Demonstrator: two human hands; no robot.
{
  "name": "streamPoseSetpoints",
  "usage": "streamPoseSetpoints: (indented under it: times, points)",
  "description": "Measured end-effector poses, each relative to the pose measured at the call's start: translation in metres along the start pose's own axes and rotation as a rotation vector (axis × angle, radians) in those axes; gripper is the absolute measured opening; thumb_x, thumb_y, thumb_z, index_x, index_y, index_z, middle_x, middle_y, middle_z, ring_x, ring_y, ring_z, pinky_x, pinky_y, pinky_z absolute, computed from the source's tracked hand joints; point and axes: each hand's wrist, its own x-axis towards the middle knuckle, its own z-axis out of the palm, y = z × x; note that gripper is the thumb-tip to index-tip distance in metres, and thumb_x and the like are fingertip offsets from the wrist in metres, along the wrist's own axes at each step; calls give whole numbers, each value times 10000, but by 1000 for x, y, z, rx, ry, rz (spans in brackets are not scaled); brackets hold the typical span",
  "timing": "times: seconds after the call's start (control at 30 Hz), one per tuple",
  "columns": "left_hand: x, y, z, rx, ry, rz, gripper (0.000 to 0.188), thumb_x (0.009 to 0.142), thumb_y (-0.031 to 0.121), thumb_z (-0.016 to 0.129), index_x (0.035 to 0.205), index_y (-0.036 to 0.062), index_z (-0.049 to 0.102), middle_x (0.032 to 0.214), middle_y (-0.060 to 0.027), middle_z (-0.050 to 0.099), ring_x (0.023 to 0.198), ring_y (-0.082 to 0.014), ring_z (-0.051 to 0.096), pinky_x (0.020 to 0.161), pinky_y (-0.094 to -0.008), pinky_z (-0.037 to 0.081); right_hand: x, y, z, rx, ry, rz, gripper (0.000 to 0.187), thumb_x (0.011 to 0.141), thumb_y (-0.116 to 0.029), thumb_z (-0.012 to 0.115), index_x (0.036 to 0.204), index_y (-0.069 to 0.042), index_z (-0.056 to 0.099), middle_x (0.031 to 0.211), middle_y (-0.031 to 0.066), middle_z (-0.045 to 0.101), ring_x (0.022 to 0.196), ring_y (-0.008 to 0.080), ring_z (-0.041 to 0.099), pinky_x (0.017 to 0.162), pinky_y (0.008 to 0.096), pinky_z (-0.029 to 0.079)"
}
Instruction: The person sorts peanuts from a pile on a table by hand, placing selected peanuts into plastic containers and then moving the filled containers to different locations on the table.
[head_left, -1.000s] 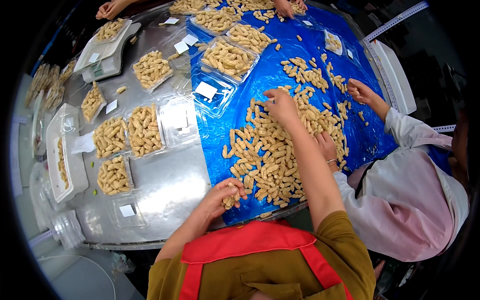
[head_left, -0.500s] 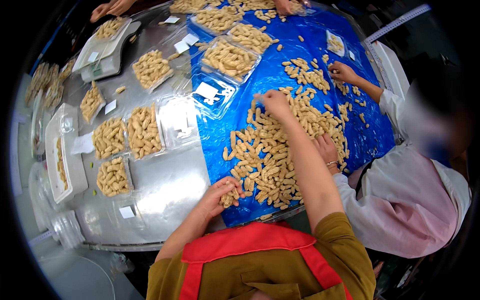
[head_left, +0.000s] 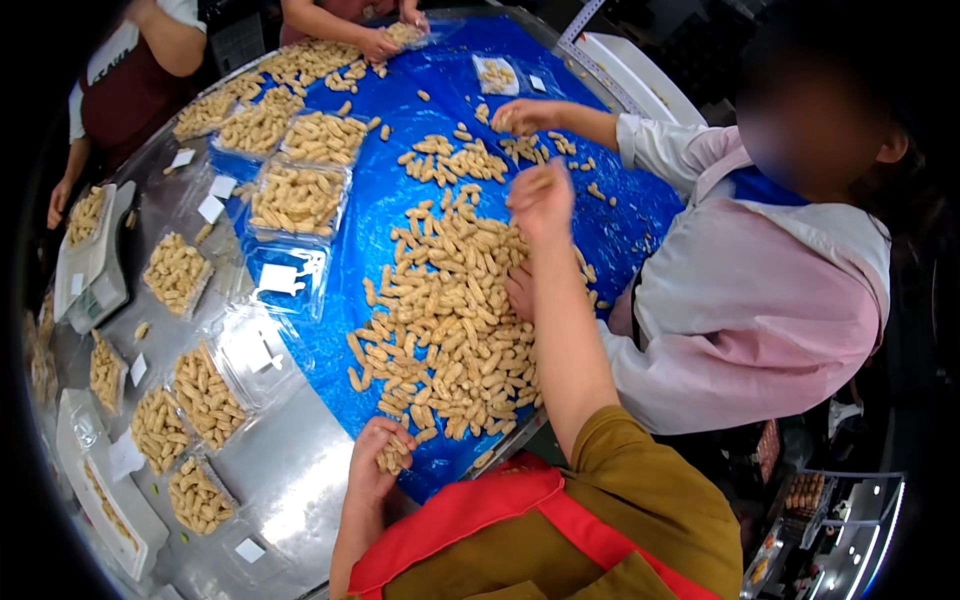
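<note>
A heap of unshelled peanuts (head_left: 455, 310) lies on a blue plastic sheet (head_left: 350, 335) in front of me. My left hand (head_left: 372, 458) is closed around a small bunch of peanuts (head_left: 395, 456) at the heap's near left edge. Over the heap's far right side, my right hand (head_left: 543, 208) is raised with its fingers curled in. It is blurred by motion; a tan shape shows at the fingers, but I cannot make it out. Left of the heap sits an open clear plastic box (head_left: 285, 275) with a white label in it.
Peanut-filled clear boxes (head_left: 297, 198) stand on the sheet and the metal table (head_left: 290, 480). White scales (head_left: 95, 270) are at the left. A co-worker's hand (head_left: 527, 117) works at small piles on my right; their other hand is partly behind my forearm. Other people stand at the far side.
The view has swung to the right. My right hand has moved from beside the open box to the heap's far right side. My left hand still holds peanuts.
</note>
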Motion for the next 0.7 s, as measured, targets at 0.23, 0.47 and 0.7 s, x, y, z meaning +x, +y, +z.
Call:
streamPoseSetpoints:
  times: [0.23,0.47,0.7]
  points:
    - [10,9,10,-54,17,-18,359,918,307,525,1171,53,515,1073,-163,611,956,-295,626,581,-327,540,-59,48,55,-355,185,89,431,844,-135,560,1254,-53,454,680,-1,514,471,76,374,399,206,266]
    - [14,17,23,-167,114,-68,383,976,422,390,1236,168,510,1195,-75,594,1058,-228,604,751,-410,548,-205,151,90,-876,-517,436,149,858,-129,577,947,-23,631,759,35,593,627,116,562,548,260,445]
    - [4,6,11,-280,85,-55,364,961,426,429,1174,151,537,1150,-26,599,1031,-193,606,804,-366,524,-251,164,78,-1108,-806,42,108,829,-74,595,911,-30,649,947,82,603,872,220,598,736,312,483]
